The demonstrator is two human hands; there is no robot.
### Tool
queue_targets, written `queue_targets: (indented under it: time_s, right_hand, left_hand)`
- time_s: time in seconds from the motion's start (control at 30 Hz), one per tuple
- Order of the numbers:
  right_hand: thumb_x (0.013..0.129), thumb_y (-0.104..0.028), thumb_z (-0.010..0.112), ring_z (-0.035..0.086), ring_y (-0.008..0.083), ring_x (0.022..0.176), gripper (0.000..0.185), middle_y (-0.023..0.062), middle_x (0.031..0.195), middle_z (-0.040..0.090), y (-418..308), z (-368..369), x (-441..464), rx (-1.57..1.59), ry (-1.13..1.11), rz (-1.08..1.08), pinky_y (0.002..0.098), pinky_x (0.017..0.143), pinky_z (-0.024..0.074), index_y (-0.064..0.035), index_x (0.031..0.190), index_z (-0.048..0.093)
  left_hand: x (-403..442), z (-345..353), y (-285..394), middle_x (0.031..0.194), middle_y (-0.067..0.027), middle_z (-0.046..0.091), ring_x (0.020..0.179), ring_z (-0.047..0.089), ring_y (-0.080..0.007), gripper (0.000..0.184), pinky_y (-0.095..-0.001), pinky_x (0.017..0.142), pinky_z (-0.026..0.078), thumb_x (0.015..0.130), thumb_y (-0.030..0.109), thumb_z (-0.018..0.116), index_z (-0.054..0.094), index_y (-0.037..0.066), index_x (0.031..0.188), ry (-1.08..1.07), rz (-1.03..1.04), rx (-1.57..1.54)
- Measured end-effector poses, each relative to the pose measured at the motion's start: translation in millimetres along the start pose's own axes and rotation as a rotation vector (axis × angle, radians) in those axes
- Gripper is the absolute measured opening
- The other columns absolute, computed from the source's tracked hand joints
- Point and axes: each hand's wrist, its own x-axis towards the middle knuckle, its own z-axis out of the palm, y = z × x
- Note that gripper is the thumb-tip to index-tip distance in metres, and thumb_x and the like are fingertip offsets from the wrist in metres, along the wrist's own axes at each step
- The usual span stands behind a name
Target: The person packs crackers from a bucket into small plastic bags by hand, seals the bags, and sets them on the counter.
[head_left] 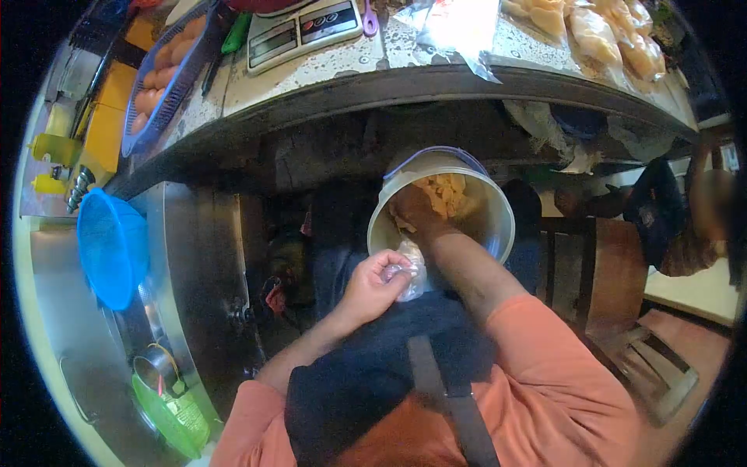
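Observation:
A clear plastic bag (412,289) hangs at the near rim of a large round bucket (503,226), and my left hand (379,285) pinches it with fingers curled. My right hand (412,206) reaches down inside the bucket, next to a heap of orange-yellow food pieces (447,193). Its fingers are dark and blurred against the bucket's inner wall, so I cannot make out what they hold. The bucket stands between my knees, below the counter's edge.
Above is a counter (366,68) with a kitchen scale (305,33), a blue basket of eggs (167,74) and filled plastic bags (595,35). Blue basin (113,247) and green basket (175,416) are at left. A wooden chair (654,362) stands right.

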Motion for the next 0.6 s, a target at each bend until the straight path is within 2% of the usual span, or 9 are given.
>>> queue_targets:
  time_s: [0.03, 0.13, 0.2, 0.3, 0.4, 0.5, 0.6]
  right_hand:
    - [0.099, -0.035, 0.037, 0.068, 0.0339, 0.088, 0.038, 0.0207, 0.096, 0.069, 1, 1, 1, 0.022, -0.008, 0.014, 0.0473, 0.075, 0.0530, -0.0083, 0.107, 0.063]
    - [0.098, -0.033, 0.038, 0.067, 0.0354, 0.092, 0.037, 0.0201, 0.098, 0.069, 4, 5, 7, -0.230, 0.070, -0.084, 0.0490, 0.080, 0.0524, -0.0073, 0.107, 0.064]
    - [0.097, -0.031, 0.040, 0.067, 0.0353, 0.094, 0.036, 0.0195, 0.099, 0.069, -17, -12, -6, -0.305, 0.044, -0.115, 0.0490, 0.081, 0.0526, -0.0060, 0.107, 0.064]
    - [0.094, -0.029, 0.044, 0.068, 0.0340, 0.095, 0.036, 0.0185, 0.101, 0.070, -5, -7, 6, -0.300, -0.030, -0.014, 0.0476, 0.082, 0.0531, -0.0035, 0.104, 0.067]
    - [0.091, -0.030, 0.052, 0.068, 0.0330, 0.098, 0.036, 0.0186, 0.106, 0.069, 16, 8, 16, -0.255, 0.032, -0.031, 0.0452, 0.083, 0.0536, -0.0003, 0.103, 0.069]
    - [0.087, -0.028, 0.060, 0.068, 0.0324, 0.098, 0.036, 0.0185, 0.106, 0.070, 14, -13, 18, -0.084, -0.007, 0.055, 0.0426, 0.083, 0.0538, 0.0011, 0.105, 0.069]
    - [0.083, -0.025, 0.067, 0.068, 0.0331, 0.095, 0.036, 0.0183, 0.102, 0.071, -11, -52, 11, -0.179, -0.153, 0.072, 0.0417, 0.081, 0.0541, 0.0024, 0.106, 0.068]
  left_hand:
    - [-1, 0, 0, 0.082, -0.0014, 0.062, 0.063, 0.056, -0.0052, 0.013, -0.0206, 0.053, 0.046, 0.089, 0.001, 0.064, 0.059, 0.002, 0.101, 0.001, -0.001, 0.003]
    - [-3, -2, 1, 0.092, -0.0010, 0.063, 0.077, 0.058, -0.0048, 0.015, -0.0208, 0.064, 0.049, 0.089, 0.003, 0.065, 0.061, 0.003, 0.103, 0.007, -0.022, 0.070]
    - [-4, -3, 0, 0.091, -0.0010, 0.064, 0.076, 0.058, -0.0048, 0.016, -0.0209, 0.064, 0.049, 0.089, 0.004, 0.066, 0.061, 0.003, 0.103, -0.003, -0.039, 0.067]
    - [-4, -3, 0, 0.091, -0.0009, 0.064, 0.075, 0.058, -0.0049, 0.016, -0.0208, 0.063, 0.050, 0.089, 0.005, 0.067, 0.061, 0.002, 0.103, -0.012, -0.031, 0.032]
    - [-2, -3, 3, 0.091, -0.0007, 0.065, 0.075, 0.059, -0.0051, 0.016, -0.0209, 0.064, 0.050, 0.090, 0.007, 0.067, 0.061, 0.002, 0.103, 0.001, -0.039, 0.016]
    - [0, 0, 4, 0.092, -0.0006, 0.065, 0.076, 0.059, -0.0053, 0.016, -0.0214, 0.065, 0.050, 0.091, 0.010, 0.067, 0.061, 0.003, 0.104, 0.010, -0.069, -0.056]
    - [4, 2, 3, 0.092, -0.0005, 0.065, 0.077, 0.059, -0.0052, 0.016, -0.0220, 0.067, 0.050, 0.092, 0.012, 0.066, 0.061, 0.004, 0.104, 0.002, -0.062, -0.086]
